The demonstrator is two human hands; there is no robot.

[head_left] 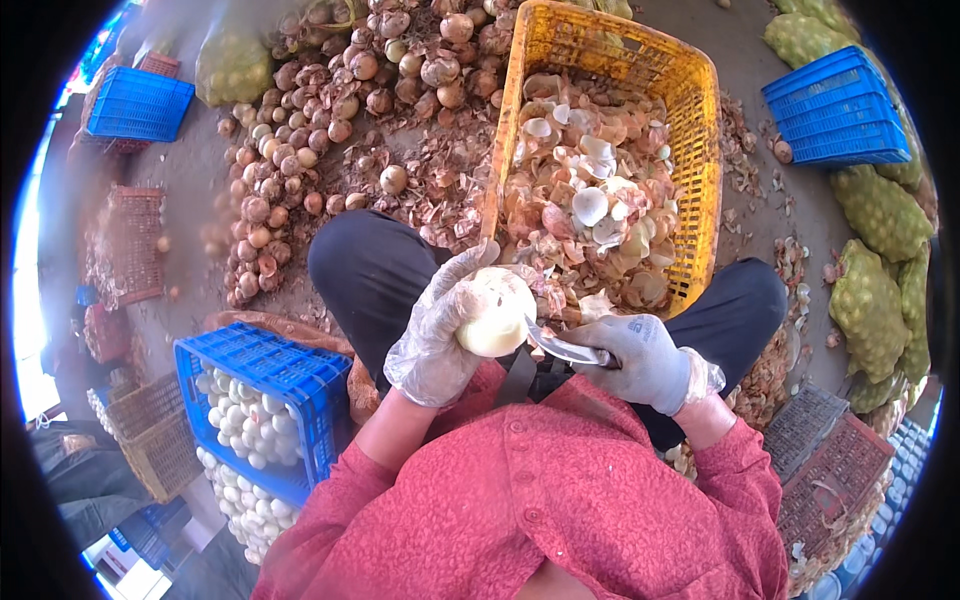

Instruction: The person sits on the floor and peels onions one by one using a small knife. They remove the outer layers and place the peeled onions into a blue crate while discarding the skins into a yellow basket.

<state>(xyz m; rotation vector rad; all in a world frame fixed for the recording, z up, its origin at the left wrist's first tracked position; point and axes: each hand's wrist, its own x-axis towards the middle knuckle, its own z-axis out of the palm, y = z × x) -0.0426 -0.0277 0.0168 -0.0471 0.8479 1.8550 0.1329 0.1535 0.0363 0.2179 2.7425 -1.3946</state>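
- Peeled onion [495,312], pale and round, sat in the gloved left hand [440,335], over the person's lap just before the yellow crate [700,150] of skins.
- Left fingers [470,262] curled over its top and left side, grasping it.
- Right hand [645,358] was clenched on a knife [562,347], whose blade tip touched the onion's lower right.
- Blue crate [300,375] of peeled onions stood at the left.

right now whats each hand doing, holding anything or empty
Left hand: closed around a peeled onion.
Right hand: closed on a knife, blade tip at the onion.
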